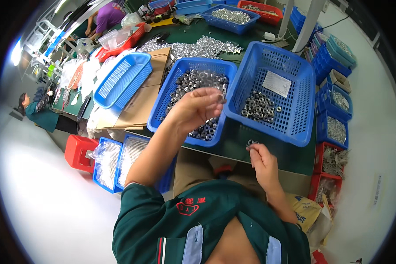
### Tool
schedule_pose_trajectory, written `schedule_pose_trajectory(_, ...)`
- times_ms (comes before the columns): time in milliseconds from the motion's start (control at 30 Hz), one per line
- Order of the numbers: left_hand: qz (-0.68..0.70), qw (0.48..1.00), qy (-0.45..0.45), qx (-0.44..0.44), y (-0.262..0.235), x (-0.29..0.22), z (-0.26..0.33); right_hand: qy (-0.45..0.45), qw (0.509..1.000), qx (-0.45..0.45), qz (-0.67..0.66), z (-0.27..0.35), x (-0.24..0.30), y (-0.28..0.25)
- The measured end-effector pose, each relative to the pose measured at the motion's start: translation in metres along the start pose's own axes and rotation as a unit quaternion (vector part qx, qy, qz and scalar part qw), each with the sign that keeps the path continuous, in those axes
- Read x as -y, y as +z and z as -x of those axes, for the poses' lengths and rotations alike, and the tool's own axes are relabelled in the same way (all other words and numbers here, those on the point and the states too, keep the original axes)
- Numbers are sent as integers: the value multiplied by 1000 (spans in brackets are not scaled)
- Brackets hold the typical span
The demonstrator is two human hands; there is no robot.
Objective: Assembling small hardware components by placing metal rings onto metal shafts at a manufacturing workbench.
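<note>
My left hand (192, 108) is raised over the left blue basket (152, 115), which holds many small dark and silvery metal rings (190, 83). Pinched at its fingertips is a small metal ring (222, 99). Lower right, by the front edge of the green table, my right hand (264, 163) has thumb and forefinger closed on another small metal ring (251, 142). Just beyond it, the bigger blue basket (300, 138) contains a heap of similar rings (257, 108) and a white paper slip (277, 83).
Shiny metal parts (202, 47) are piled behind the baskets. An empty light-blue basket (123, 79) rests on cardboard (138, 104) at left. Stacked bins (334, 103) line the right side. A white post (307, 33) rises behind the bigger basket. Other people (42, 113) are at far left.
</note>
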State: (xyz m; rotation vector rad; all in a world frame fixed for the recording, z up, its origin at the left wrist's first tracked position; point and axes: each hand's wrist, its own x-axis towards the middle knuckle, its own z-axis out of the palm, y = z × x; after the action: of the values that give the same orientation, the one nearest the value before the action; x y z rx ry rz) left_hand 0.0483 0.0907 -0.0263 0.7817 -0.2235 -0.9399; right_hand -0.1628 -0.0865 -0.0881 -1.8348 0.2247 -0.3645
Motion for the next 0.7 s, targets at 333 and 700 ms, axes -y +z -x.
schedule_pose_trajectory(333, -45, 998, -38, 21, 26, 48, 44, -191, 977, -8, 90, -13, 64, -8)
schedule_pose_trajectory(700, -219, 976, -15, 1, 31, 61, 62, -300, 925, 7, 231, -17, 57, -6)
